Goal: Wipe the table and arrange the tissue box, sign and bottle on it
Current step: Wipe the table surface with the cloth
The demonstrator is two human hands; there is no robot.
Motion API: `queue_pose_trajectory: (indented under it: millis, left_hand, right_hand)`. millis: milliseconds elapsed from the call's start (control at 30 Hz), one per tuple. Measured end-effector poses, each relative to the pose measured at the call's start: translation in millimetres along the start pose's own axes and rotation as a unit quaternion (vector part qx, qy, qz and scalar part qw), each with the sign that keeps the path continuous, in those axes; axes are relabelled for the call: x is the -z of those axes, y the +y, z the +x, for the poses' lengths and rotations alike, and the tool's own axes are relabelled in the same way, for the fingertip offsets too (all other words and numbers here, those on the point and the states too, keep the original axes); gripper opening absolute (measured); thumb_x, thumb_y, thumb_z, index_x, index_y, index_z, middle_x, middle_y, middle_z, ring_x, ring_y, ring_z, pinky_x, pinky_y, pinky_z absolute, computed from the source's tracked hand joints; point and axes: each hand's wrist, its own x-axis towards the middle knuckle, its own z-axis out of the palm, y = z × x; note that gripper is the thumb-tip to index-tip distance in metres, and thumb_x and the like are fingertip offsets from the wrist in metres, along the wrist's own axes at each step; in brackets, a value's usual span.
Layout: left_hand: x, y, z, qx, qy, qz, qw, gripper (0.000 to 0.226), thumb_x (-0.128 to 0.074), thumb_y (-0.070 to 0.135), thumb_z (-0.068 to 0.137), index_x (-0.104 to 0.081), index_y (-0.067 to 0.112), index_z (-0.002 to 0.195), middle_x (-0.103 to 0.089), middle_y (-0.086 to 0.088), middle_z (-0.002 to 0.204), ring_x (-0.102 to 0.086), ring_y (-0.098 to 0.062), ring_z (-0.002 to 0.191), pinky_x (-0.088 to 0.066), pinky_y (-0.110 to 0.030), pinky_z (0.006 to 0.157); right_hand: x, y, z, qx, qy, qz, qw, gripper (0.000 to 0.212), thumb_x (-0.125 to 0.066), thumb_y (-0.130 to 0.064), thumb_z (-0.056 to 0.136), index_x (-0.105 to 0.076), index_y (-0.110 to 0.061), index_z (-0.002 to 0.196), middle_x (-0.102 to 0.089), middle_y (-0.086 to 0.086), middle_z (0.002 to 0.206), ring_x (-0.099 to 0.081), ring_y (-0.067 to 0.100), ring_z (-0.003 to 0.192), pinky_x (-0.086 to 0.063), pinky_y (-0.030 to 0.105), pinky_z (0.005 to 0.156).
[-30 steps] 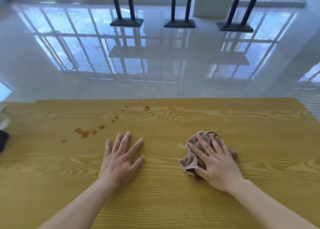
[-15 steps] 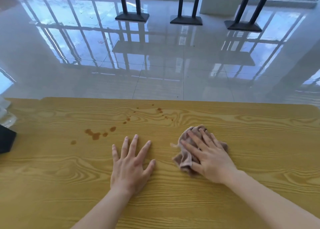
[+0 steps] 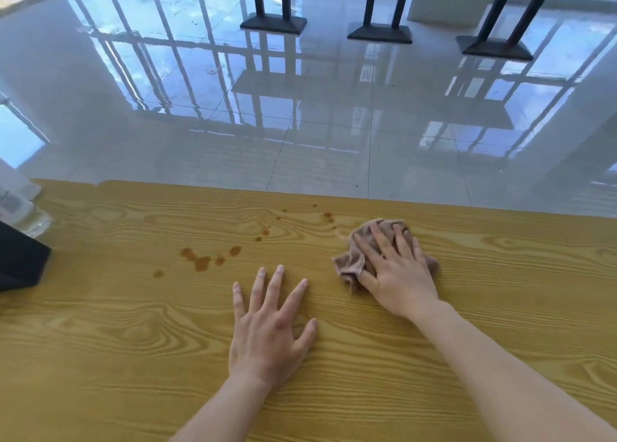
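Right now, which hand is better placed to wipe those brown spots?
Right. The right hand presses the cloth beside the spots; the left hand lies flat on the table, empty.

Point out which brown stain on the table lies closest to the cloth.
The small double spot by the far edge, just left of the cloth; the bigger blotches lie farther left, beyond the left hand.

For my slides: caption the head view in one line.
Right hand presses a brown cloth on the wooden table near brown stains; left hand rests flat.
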Motion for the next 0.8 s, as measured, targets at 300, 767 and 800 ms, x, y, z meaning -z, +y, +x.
queue_pose_trajectory:
  millis: [300,767,800]
  left_hand:
    - [1,0,-2,0.003,-0.004,0.005,1.000,0.067,-0.031,0.073,0.087,-0.028,0.045,0.149,-0.017,0.002,0.164,0.000,-0.024,0.152,-0.006,-0.063,0.118]
    - [2,2,0,0.002,-0.014,0.010,1.000,0.067,-0.034,0.072,0.087,-0.032,0.042,0.148,-0.020,-0.002,0.163,-0.003,-0.027,0.152,-0.008,-0.065,0.116]
    - [2,2,-1,0.003,-0.015,0.010,1.000,0.067,-0.034,0.072,0.087,-0.034,0.041,0.147,-0.020,-0.002,0.163,-0.003,-0.027,0.152,-0.009,-0.065,0.116]
  right_hand:
    - [-4,-39,28,0.080,0.024,0.004,0.996,0.057,-0.001,-0.073,0.092,0.010,-0.059,0.146,0.019,-0.017,0.161,0.026,0.024,0.147,0.013,0.053,0.118]
    - [10,-92,95,0.059,-0.010,0.015,0.998,0.062,-0.008,-0.070,0.089,0.002,-0.055,0.149,0.012,-0.014,0.164,0.020,0.029,0.148,0.014,0.058,0.115]
    - [4,-84,76,0.105,0.008,0.007,0.994,0.059,-0.007,-0.070,0.091,0.002,-0.058,0.148,0.010,-0.017,0.163,0.019,0.026,0.149,0.013,0.055,0.117]
